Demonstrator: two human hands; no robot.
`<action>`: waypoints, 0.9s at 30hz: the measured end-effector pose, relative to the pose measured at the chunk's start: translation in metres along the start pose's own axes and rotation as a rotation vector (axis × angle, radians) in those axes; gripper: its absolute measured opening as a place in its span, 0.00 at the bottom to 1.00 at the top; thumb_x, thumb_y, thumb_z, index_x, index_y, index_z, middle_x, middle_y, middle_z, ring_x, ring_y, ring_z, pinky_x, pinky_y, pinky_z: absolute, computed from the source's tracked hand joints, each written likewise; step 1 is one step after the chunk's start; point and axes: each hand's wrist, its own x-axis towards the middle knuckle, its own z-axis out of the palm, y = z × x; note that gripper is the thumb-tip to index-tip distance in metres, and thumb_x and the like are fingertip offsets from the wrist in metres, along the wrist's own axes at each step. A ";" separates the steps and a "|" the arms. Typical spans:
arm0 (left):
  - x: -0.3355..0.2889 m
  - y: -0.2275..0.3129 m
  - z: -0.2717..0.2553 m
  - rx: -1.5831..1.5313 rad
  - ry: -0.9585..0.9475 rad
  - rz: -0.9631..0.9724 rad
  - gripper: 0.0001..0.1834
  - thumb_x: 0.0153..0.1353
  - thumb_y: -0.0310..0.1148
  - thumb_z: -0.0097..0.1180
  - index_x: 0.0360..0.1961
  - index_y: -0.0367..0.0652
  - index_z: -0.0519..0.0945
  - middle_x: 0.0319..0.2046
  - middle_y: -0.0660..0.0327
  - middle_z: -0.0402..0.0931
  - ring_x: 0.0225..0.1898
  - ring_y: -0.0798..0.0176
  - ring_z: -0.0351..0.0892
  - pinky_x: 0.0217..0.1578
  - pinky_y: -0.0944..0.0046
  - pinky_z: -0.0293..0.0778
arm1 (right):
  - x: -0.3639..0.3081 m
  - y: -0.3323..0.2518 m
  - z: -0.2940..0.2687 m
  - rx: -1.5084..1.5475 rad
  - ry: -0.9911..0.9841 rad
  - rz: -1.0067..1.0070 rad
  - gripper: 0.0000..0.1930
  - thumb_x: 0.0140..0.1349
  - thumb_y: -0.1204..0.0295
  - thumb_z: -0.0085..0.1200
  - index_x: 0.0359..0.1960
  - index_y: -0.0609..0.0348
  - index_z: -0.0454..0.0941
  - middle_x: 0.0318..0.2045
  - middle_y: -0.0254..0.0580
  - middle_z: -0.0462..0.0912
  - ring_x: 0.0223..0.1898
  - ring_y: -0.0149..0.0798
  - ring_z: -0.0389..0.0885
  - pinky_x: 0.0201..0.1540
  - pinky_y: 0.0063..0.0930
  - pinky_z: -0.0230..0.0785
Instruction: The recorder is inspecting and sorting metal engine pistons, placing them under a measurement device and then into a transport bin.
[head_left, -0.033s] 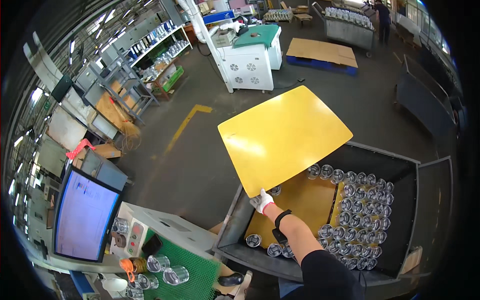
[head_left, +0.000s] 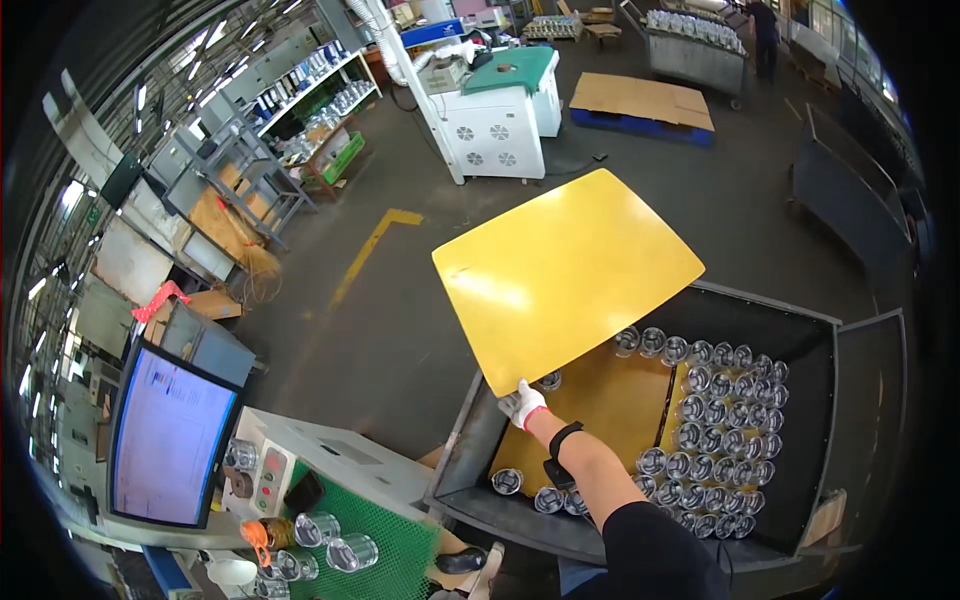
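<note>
My right hand (head_left: 523,404), in a white glove, is closed on the near corner of a large yellow sheet (head_left: 570,275). The sheet is flat with rounded corners and tilts above the far-left side of a dark metal bin (head_left: 465,440). Beneath it, the bin holds clear glass jars (head_left: 715,440) packed in rows on the right. A few more jars stand along its near edge, and one is partly hidden under the sheet. On the bin's left part lies a brown-yellow board (head_left: 610,400) as a bare layer. My left hand is not in view.
At lower left, a green mesh mat (head_left: 400,545) carries several glass jars (head_left: 352,551) beside a control panel (head_left: 268,478) and a monitor (head_left: 170,435). Beyond the bin stand a white machine (head_left: 490,130), a cardboard-topped pallet (head_left: 640,105) and a jar-filled cart (head_left: 695,65). A person (head_left: 764,40) stands far back.
</note>
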 end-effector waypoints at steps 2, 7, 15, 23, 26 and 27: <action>0.002 0.005 0.023 0.070 0.012 0.047 0.21 0.62 0.42 0.57 0.52 0.42 0.76 0.38 0.52 0.80 0.41 0.49 0.79 0.53 0.50 0.73 | 0.002 -0.001 -0.016 -0.037 -0.033 -0.025 0.24 0.74 0.52 0.36 0.63 0.52 0.64 0.62 0.45 0.71 0.61 0.52 0.70 0.64 0.51 0.59; 0.012 0.015 0.093 0.397 0.055 0.378 0.23 0.56 0.45 0.66 0.50 0.46 0.78 0.31 0.55 0.82 0.33 0.48 0.82 0.49 0.52 0.78 | -0.046 -0.021 -0.054 -0.160 -0.038 -0.112 0.19 0.70 0.59 0.51 0.54 0.59 0.69 0.41 0.46 0.80 0.40 0.49 0.82 0.44 0.50 0.76; 0.160 0.039 0.175 0.353 -0.310 -0.151 0.38 0.61 0.53 0.56 0.66 0.45 0.61 0.66 0.50 0.58 0.63 0.42 0.63 0.60 0.40 0.61 | -0.180 -0.141 -0.230 -0.625 0.275 -0.276 0.17 0.65 0.64 0.56 0.49 0.64 0.76 0.33 0.40 0.83 0.27 0.37 0.83 0.28 0.36 0.78; 0.277 0.017 0.199 -0.216 -0.132 -0.515 0.48 0.57 0.72 0.44 0.71 0.50 0.58 0.70 0.55 0.57 0.68 0.45 0.59 0.63 0.36 0.58 | -0.337 -0.194 -0.306 -0.790 0.412 -0.173 0.24 0.67 0.63 0.56 0.57 0.70 0.72 0.46 0.46 0.83 0.43 0.39 0.83 0.43 0.33 0.77; 0.294 0.005 0.177 0.033 -0.315 -0.508 0.30 0.67 0.57 0.43 0.60 0.49 0.72 0.59 0.58 0.74 0.61 0.51 0.71 0.58 0.43 0.69 | -0.330 -0.172 -0.360 -0.862 0.425 -0.174 0.21 0.66 0.63 0.55 0.52 0.69 0.76 0.44 0.46 0.84 0.39 0.40 0.84 0.37 0.33 0.76; 0.301 0.006 0.169 0.096 -0.375 -0.511 0.25 0.68 0.52 0.43 0.58 0.48 0.74 0.57 0.59 0.76 0.59 0.52 0.74 0.56 0.45 0.71 | -0.332 -0.178 -0.355 -0.867 0.414 -0.179 0.21 0.66 0.63 0.55 0.52 0.69 0.76 0.44 0.46 0.84 0.39 0.40 0.84 0.37 0.33 0.76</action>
